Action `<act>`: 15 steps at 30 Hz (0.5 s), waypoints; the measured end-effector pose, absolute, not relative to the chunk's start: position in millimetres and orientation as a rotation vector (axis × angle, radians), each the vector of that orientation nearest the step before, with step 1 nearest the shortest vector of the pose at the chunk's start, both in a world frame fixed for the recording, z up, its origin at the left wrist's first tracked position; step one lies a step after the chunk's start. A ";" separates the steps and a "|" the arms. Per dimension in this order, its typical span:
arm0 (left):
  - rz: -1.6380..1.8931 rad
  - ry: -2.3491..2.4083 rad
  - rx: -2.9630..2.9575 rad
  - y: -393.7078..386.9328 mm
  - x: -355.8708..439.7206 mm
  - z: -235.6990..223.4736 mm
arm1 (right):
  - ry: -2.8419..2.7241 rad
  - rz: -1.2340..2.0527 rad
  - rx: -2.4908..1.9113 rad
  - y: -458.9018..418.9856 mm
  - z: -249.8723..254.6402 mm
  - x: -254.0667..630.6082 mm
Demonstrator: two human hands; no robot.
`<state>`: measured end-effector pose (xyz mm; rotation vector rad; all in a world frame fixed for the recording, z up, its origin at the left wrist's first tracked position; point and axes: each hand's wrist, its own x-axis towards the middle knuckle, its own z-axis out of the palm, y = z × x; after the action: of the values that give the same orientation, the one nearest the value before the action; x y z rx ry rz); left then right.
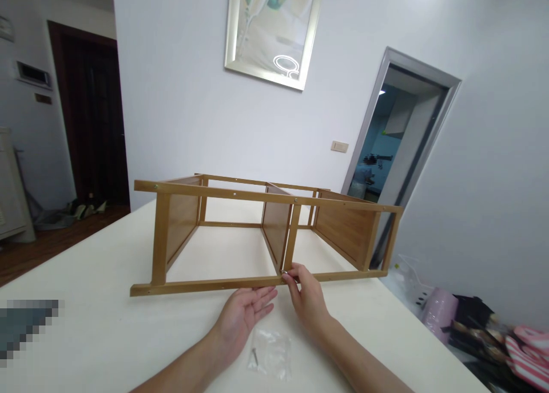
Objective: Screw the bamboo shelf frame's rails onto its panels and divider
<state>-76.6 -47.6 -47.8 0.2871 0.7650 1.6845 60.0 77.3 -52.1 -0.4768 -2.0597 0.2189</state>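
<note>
A wooden shelf frame [193, 284] lies on its side on the white table [98, 324], with panels set between its rails. My right hand [306, 296] is at the front lower rail, where the middle panel [275, 218] meets it. Its thumb and fingers pinch a small shiny metal piece [284, 272]; the fingers hide most of it. Just below the same rail, my left hand [246, 313] is open, palm up with fingers stretched out, and holds nothing. Between my forearms lies a clear plastic bag [277, 353] with a screw [254, 356] in or on it.
Behind the table, a framed picture [274, 32] hangs on the wall. A doorway [381, 135] opens at the right, and a dark door [92, 118] stands at the left. Past the table's right edge are a pink container [440, 313] and striped cloth [529, 356].
</note>
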 end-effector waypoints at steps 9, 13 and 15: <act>1.649 0.768 0.294 -48.3 -77.3 -47.1 | -2.039 0.257 -0.477 81.7 -54.8 56.3; 1.658 0.838 0.226 -54.4 -82.2 -46.0 | -2.050 0.243 -0.466 83.1 -59.0 59.0; 1.687 0.903 0.174 -62.5 -91.7 -46.4 | -2.055 0.240 -0.464 85.9 -62.1 60.2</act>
<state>-91.7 -62.5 -46.4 0.1737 0.9031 1.6875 60.2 85.9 -62.1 -0.4637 -2.0554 0.2400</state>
